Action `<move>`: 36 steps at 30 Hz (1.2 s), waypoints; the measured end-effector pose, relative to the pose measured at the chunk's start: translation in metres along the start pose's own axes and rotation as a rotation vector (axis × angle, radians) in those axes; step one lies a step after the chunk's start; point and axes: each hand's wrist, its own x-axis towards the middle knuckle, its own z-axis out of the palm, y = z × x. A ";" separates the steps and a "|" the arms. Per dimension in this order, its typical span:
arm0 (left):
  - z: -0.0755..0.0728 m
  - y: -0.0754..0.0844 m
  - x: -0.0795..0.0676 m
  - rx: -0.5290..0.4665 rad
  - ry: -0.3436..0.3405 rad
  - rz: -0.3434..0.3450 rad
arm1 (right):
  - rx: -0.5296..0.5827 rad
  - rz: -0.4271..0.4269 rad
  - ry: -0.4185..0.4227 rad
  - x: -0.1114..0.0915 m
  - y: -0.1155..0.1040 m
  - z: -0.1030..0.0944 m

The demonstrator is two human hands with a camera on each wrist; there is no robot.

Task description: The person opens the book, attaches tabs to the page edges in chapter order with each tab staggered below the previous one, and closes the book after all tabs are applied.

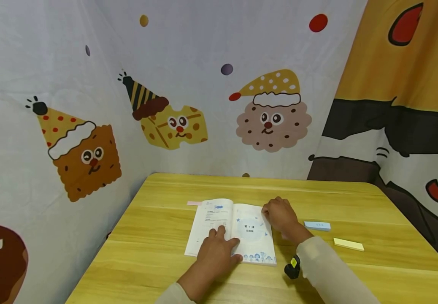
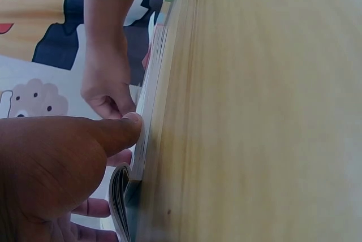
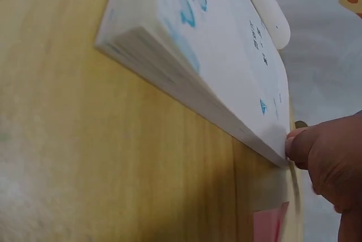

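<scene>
Yellow wood-grain table (image 1: 158, 219) bears an open book (image 1: 255, 245) near its middle, a person's left hand (image 1: 216, 251) resting across the lower pages, fingers spread and gripping nothing. The right hand (image 1: 282, 216), fingers curled, pinches the upper right corner; a blue pad (image 1: 317, 226) and a yellow pad (image 1: 348, 244) lie to the right.

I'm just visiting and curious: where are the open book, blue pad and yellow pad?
Open book (image 1: 244, 230): head view, on its right page.
Blue pad (image 1: 317, 225): head view, top face.
Yellow pad (image 1: 348, 243): head view, top face.
</scene>
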 end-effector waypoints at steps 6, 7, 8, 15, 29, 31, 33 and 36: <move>0.000 0.001 0.000 0.016 0.002 -0.001 | -0.011 -0.034 -0.065 -0.009 -0.005 -0.006; 0.000 0.002 0.000 0.017 0.000 -0.003 | -0.015 -0.049 -0.065 -0.011 -0.005 -0.007; -0.001 0.002 0.000 0.016 -0.003 -0.004 | -0.016 -0.065 -0.063 -0.015 -0.006 -0.009; -0.002 0.002 -0.002 0.006 -0.012 -0.006 | 0.039 -0.205 -0.042 -0.044 -0.016 -0.022; 0.000 0.000 -0.003 -0.018 0.003 0.016 | 0.198 -0.365 -0.044 -0.109 -0.005 -0.043; -0.001 0.000 -0.003 -0.022 0.000 0.021 | 0.211 -0.280 -0.059 -0.118 -0.003 -0.047; -0.002 -0.001 -0.002 -0.019 -0.001 0.023 | 0.222 -0.235 -0.069 -0.124 -0.004 -0.049; -0.003 -0.002 -0.002 -0.013 -0.006 0.019 | 0.254 -0.294 -0.053 -0.130 -0.009 -0.046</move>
